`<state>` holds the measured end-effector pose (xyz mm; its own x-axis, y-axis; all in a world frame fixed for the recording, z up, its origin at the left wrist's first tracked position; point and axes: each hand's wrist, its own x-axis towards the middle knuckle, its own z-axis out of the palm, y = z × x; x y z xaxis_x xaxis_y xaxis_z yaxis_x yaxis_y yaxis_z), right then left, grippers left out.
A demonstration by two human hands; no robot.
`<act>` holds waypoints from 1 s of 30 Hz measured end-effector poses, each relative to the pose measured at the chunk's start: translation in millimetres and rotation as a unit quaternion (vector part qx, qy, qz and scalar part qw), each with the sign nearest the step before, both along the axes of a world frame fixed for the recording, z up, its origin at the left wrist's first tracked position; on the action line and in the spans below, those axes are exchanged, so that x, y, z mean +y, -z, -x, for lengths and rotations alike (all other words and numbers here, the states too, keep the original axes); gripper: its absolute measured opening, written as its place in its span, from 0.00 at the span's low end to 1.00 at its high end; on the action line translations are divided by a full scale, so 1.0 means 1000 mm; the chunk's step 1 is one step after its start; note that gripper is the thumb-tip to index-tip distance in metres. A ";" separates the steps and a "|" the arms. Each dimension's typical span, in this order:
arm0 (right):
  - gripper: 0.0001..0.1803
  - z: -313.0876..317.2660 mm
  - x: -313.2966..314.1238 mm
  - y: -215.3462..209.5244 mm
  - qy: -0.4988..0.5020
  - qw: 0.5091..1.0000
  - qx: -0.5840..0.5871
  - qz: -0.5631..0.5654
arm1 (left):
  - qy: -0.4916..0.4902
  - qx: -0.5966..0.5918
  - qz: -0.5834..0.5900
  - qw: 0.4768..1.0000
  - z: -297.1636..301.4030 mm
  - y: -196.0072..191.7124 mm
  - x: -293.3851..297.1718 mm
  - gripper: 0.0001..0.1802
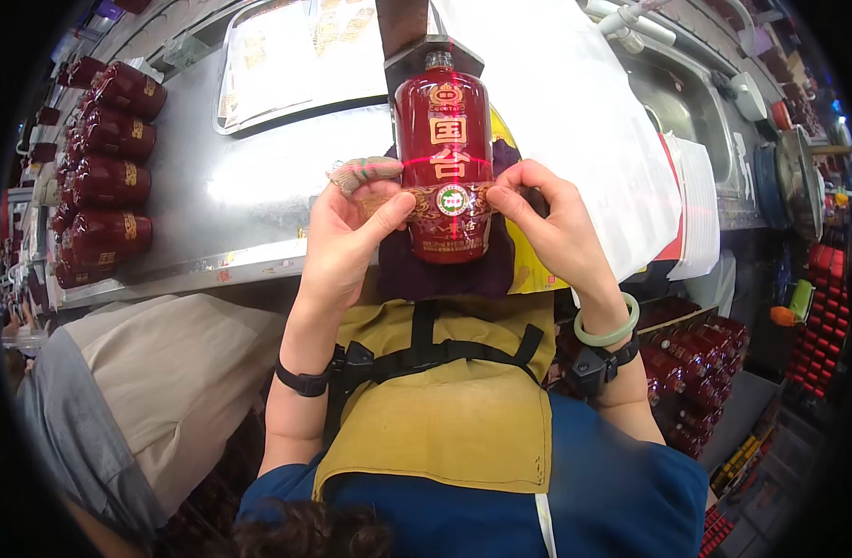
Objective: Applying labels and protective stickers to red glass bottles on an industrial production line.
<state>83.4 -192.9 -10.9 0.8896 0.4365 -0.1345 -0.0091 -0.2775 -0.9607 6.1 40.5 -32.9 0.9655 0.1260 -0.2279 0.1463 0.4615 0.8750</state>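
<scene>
A dark red glass bottle with gold lettering lies on a dark purple cloth, its neck pointing away from me against a metal bracket. Around its lower half runs a patterned reddish-brown label strip with a round green-and-white emblem. My left hand pinches the strip's left end, its thumb against the glass; a beige fabric cover wraps its index finger. At the opposite end, my right hand presses thumb and fingers together on the strip. Red light lines cross the bottle.
Several dark red bottles stand on the metal bench at the left. A tray with gold-printed labels sits behind. To the right are white sheeting, a sink and stacked white sheets. A person in a beige apron is close by on my left.
</scene>
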 end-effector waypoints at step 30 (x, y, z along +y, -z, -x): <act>0.11 0.000 0.001 -0.004 0.000 1.000 0.000 0.014 | -0.009 0.000 -0.022 1.000 0.001 -0.004 -0.004 0.18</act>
